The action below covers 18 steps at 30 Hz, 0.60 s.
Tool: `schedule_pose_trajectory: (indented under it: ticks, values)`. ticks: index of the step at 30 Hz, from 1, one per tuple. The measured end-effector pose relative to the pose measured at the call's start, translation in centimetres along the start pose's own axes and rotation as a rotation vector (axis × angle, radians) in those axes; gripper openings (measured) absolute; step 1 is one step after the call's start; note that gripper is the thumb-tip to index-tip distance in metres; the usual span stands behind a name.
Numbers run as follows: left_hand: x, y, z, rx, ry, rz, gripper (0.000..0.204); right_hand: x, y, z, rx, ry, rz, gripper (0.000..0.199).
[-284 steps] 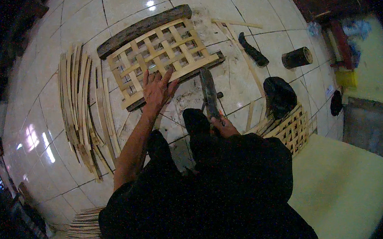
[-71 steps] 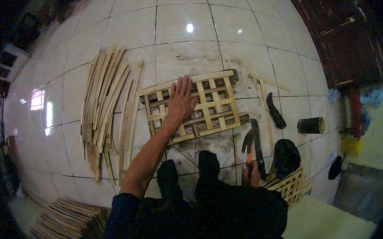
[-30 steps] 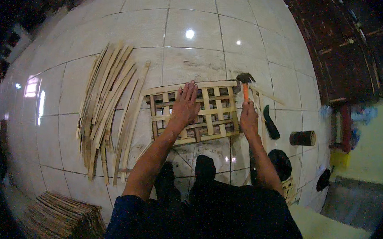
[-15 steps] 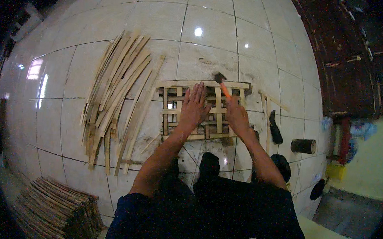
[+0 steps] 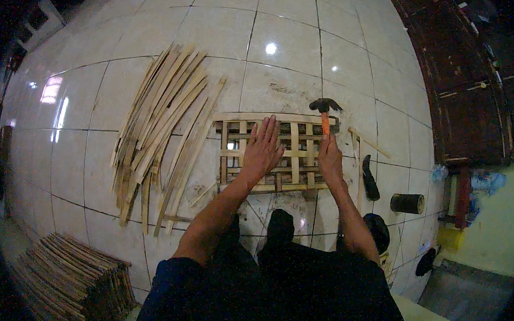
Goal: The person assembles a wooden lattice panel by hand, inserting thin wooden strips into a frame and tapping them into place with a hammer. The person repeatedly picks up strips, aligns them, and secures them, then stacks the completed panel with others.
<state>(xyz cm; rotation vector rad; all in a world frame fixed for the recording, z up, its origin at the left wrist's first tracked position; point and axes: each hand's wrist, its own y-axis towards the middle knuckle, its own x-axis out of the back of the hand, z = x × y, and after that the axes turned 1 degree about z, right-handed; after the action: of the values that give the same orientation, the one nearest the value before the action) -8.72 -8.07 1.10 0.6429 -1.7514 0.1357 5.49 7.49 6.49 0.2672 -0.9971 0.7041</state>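
A lattice panel of pale, flat bamboo or wood strips (image 5: pixel 294 157) lies on the floor in front of me, over what look like darker strips. My left hand (image 5: pixel 262 146) rests flat on the lattice left of its middle, with fingers stretched toward the far edge. In my right hand (image 5: pixel 331 160) is a claw hammer (image 5: pixel 325 120), gripped by its orange handle. Its black head sits over the panel's far right corner. Whether the head touches the far strip I cannot tell.
A loose pile of long strips (image 5: pixel 159 119) lies left on the tiled floor (image 5: pixel 288 39). Stacked brown slatted pieces (image 5: pixel 79 279) stand at lower left. To the right are a dark curved object (image 5: pixel 370 179), a short dark cylinder (image 5: pixel 407 203) and dark wooden furniture (image 5: pixel 462 85).
My right hand and the hammer have moved right, and the hammer has turned from a leftward slant to nearly straight away from me. The left hand stays flat on the lattice.
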Motion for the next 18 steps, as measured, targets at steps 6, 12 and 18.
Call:
schedule_pose_trajectory:
  ticks: [6, 12, 18]
  values:
    - [-0.5, -0.6, 0.6, 0.021, -0.138, 0.005, 0.075, 1.5, -1.3, 4.2, 0.017, -0.032, 0.127, 0.041]
    - [0.7, -4.1, 1.8, 0.079, -0.106, -0.036, 0.075, 1.2, -2.4, 10.1, 0.123, -0.104, 0.255, 0.031]
    - [0.7, -4.7, 1.7, 0.1, -0.165, -0.062, 0.076, -0.5, -3.0, 14.9, 0.506, -0.055, 0.137, 0.03]
